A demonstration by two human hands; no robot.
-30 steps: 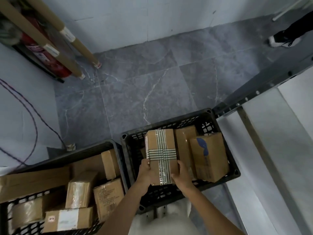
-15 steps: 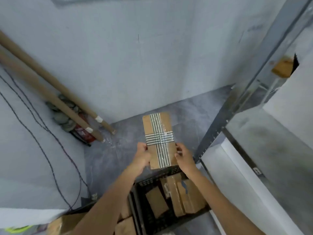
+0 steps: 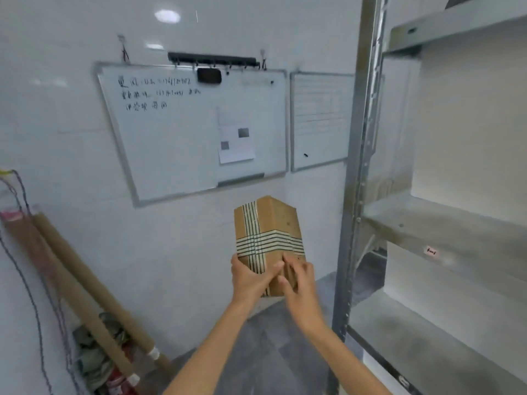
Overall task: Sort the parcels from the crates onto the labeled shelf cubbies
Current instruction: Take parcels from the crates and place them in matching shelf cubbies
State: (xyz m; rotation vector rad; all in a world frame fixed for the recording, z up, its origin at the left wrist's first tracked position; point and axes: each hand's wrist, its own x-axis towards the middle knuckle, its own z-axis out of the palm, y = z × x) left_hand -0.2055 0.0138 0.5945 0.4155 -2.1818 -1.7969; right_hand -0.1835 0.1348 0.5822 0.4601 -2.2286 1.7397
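A brown cardboard parcel crossed with striped tape stands upright in the air in front of me. My left hand grips its lower left side, thumb across the front. My right hand lies against its lower right face with the fingers spread; motion blur hides the exact hold. The metal shelf unit is to the right, with a small label on one board's front edge. The crates are out of view.
The shelf's grey upright post stands just right of the parcel. Two whiteboards hang on the white wall ahead. Long cardboard tubes lean at the lower left above a red extinguisher and loose cables.
The parcel has come up out of the crate to chest height and turned slightly, showing its right side. My view has swung up from the floor and crates to the wall and shelves.
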